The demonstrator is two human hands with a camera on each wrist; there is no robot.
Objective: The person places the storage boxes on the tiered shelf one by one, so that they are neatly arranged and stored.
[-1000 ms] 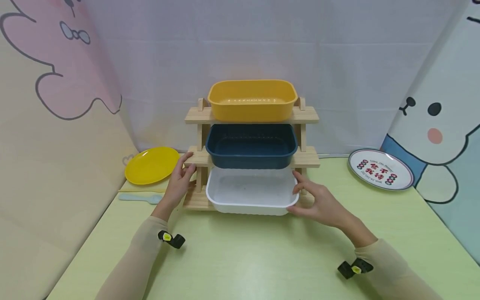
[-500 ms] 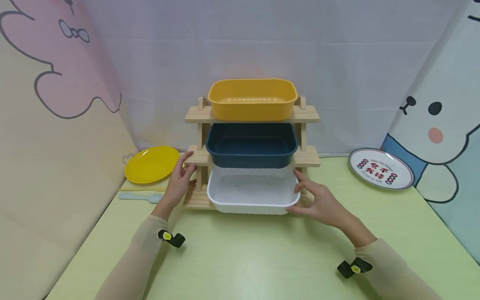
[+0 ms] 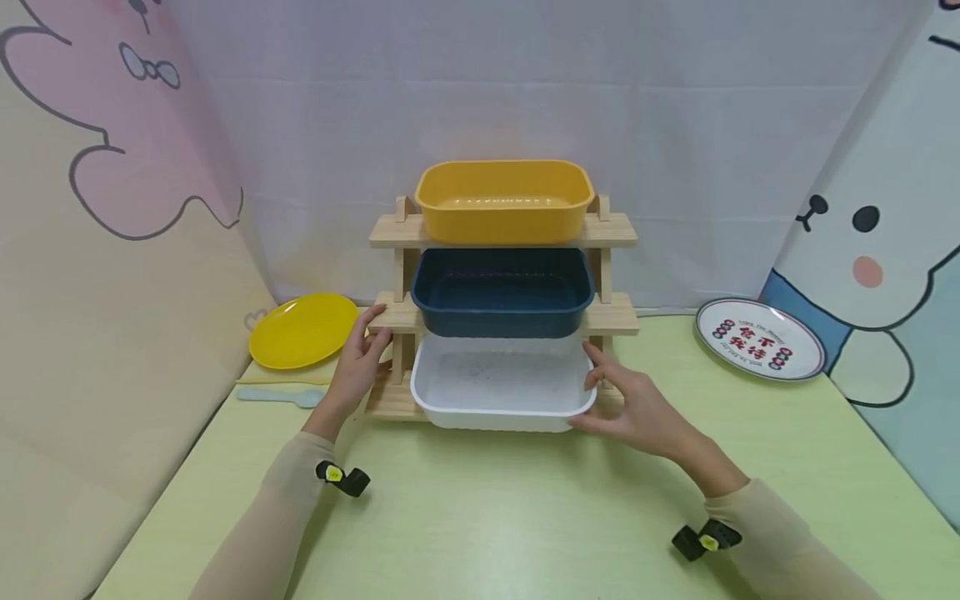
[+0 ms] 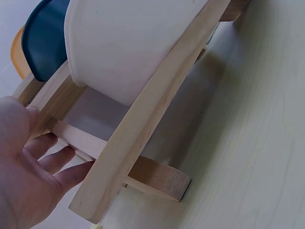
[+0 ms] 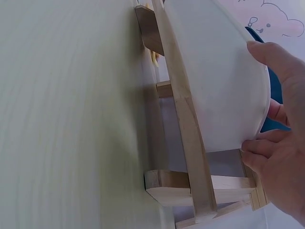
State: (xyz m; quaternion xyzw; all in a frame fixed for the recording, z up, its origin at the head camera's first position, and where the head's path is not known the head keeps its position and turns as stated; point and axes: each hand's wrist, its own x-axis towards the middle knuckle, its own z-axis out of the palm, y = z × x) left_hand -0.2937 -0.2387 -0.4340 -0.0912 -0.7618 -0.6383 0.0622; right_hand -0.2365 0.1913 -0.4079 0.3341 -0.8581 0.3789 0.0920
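Note:
A three-tier wooden rack [image 3: 611,313] carries a yellow bin [image 3: 506,225] on top, a dark blue bin [image 3: 502,323] in the middle and a white bin [image 3: 498,419] at the bottom. My left hand [image 3: 354,371] grips the left end of the middle board; in the left wrist view its fingers [image 4: 58,160] curl around the wood. With my right hand [image 3: 637,408] I hold the right end of the white bin, thumb at its front corner and fingers along its side. The right wrist view shows the thumb [image 5: 267,52] at the white bin's rim.
To the left, a yellow plate [image 3: 303,332] lies on a folded yellow cloth [image 3: 288,377], with a pale blue utensil [image 3: 277,396] in front. An oval white plate [image 3: 761,340] with red lettering stands tilted at the back right. A white curtain [image 3: 510,100] hangs behind the rack.

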